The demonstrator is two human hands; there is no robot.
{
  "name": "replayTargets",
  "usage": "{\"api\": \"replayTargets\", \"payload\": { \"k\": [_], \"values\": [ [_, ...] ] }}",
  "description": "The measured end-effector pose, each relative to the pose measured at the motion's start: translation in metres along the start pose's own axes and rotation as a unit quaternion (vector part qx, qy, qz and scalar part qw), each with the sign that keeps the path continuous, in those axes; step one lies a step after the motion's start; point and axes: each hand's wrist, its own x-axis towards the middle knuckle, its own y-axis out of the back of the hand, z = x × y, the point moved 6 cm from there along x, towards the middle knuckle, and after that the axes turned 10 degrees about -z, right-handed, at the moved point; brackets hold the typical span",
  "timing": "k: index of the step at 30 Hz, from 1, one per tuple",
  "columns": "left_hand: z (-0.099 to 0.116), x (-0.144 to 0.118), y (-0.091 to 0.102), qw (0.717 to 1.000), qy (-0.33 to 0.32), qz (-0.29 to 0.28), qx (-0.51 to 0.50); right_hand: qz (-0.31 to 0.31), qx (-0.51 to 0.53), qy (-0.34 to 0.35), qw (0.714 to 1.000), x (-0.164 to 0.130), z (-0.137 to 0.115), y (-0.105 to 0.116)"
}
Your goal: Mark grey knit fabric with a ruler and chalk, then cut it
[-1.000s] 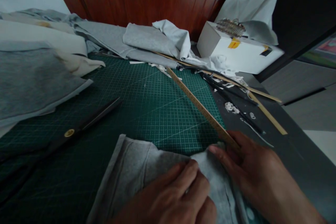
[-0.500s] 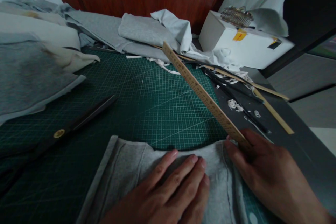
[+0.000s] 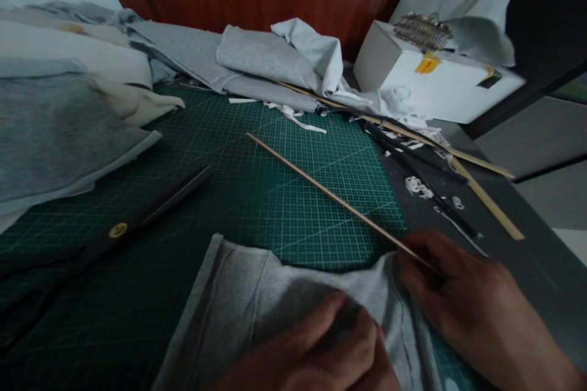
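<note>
A grey sewn fabric piece (image 3: 257,275) with stitched seams lies at the front of the green cutting mat. On top of it, my left hand (image 3: 316,348) is closed, its fingers curled into the cloth; the fingertips are partly hidden. My right hand (image 3: 468,293) grips one end of a wooden ruler (image 3: 325,189), beside the fabric's right corner. The ruler is turned edge-on and reaches out over the mat toward the upper left. Large black scissors (image 3: 132,223) with a brass-coloured pivot rest on the left side, blades slightly apart.
The cutting mat (image 3: 284,208) covers much of the dark table (image 3: 518,269). Grey fabric pieces (image 3: 50,128) lie at left, with folded grey cloth (image 3: 270,58) along the back. A white box (image 3: 435,82) stands back right. Wooden strips (image 3: 488,201) and white scraps (image 3: 417,186) lie at right.
The ruler has turned from its flat face to its edge, and its far end has swung left and lower. My left hand's fingers went from lying flat to curled. The view has shifted slightly.
</note>
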Motion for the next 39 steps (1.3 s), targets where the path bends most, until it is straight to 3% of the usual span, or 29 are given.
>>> {"api": "replayTargets", "payload": {
  "k": [4, 8, 12, 16, 20, 22, 24, 26, 28, 32, 39],
  "values": [
    [-0.009, 0.000, 0.008, 1.000, 0.005, -0.006, -0.024, 0.035, -0.002, -0.014, 0.999, 0.001, 0.003, 0.002],
    [-0.018, -0.008, 0.012, 0.999, 0.029, -0.039, -0.010, 0.014, 0.011, -0.026, 0.999, -0.001, 0.009, 0.000],
    [-0.020, -0.020, 0.012, 0.999, 0.040, -0.027, -0.007, -0.017, 0.065, -0.055, 0.996, -0.006, 0.015, -0.002],
    [-0.016, -0.028, 0.010, 0.999, 0.039, -0.012, 0.007, 0.004, 0.096, -0.085, 0.992, -0.009, 0.017, -0.002],
    [-0.012, -0.009, 0.015, 0.997, 0.061, 0.031, 0.020, 0.009, 0.093, -0.077, 0.993, -0.006, 0.014, -0.003],
    [-0.006, 0.010, 0.018, 0.998, 0.029, 0.053, 0.022, 0.004, 0.091, -0.064, 0.994, -0.004, 0.012, -0.003],
    [-0.005, 0.030, 0.017, 0.999, 0.007, 0.040, -0.017, 0.000, 0.087, -0.053, 0.995, -0.004, 0.012, -0.002],
    [-0.012, 0.042, 0.019, 0.997, 0.030, 0.040, -0.064, 0.000, 0.085, -0.049, 0.995, -0.004, 0.013, -0.002],
    [-0.018, 0.046, 0.019, 0.996, 0.033, 0.025, -0.078, -0.001, 0.089, -0.048, 0.995, -0.004, 0.014, -0.002],
    [-0.019, 0.034, 0.016, 0.999, -0.035, -0.008, -0.024, 0.003, 0.095, -0.050, 0.994, -0.003, 0.016, -0.002],
    [-0.022, 0.012, 0.004, 0.997, 0.075, -0.028, -0.011, 0.034, 0.090, -0.037, 0.995, 0.002, 0.013, 0.001]
  ]
}}
